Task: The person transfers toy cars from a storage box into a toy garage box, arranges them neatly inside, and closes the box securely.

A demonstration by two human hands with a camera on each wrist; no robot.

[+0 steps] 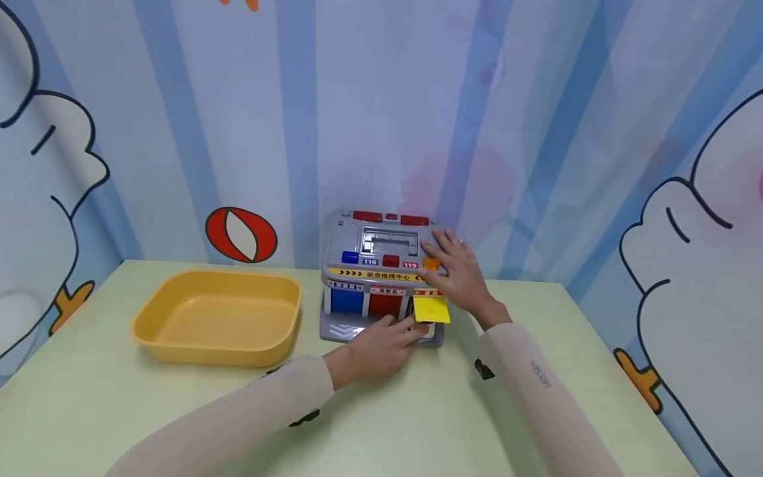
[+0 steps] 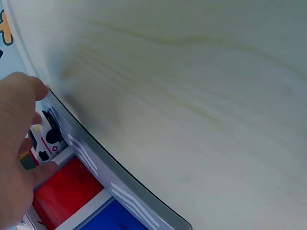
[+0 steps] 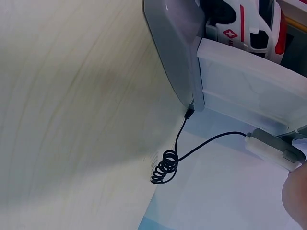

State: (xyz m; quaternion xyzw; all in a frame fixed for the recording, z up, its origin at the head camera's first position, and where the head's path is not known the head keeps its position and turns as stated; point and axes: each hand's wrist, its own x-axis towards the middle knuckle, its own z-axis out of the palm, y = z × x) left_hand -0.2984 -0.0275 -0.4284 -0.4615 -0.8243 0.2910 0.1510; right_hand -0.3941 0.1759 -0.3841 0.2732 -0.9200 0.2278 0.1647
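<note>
A grey toy garage (image 1: 390, 262) stands at the back of the table, with a blue door (image 1: 347, 301), a red door (image 1: 385, 305) and a raised yellow door (image 1: 432, 310). Inside the bay under the yellow door sits a white toy ambulance (image 3: 249, 24) with red markings. My left hand (image 1: 381, 348) reaches into that bay's mouth, its fingers at the ambulance (image 2: 45, 136) and its thumb by the red door's edge. Fingers spread, my right hand (image 1: 456, 275) rests on the right side of the roof, beside an orange button (image 1: 431, 264).
To the left of the garage stands a yellow plastic tray (image 1: 217, 318). A coiled black cord (image 3: 168, 165) runs from the garage base to a white-and-grey handset (image 3: 276, 148) on its side. Behind the table (image 1: 405, 411) hangs a striped cartoon curtain (image 1: 381, 112).
</note>
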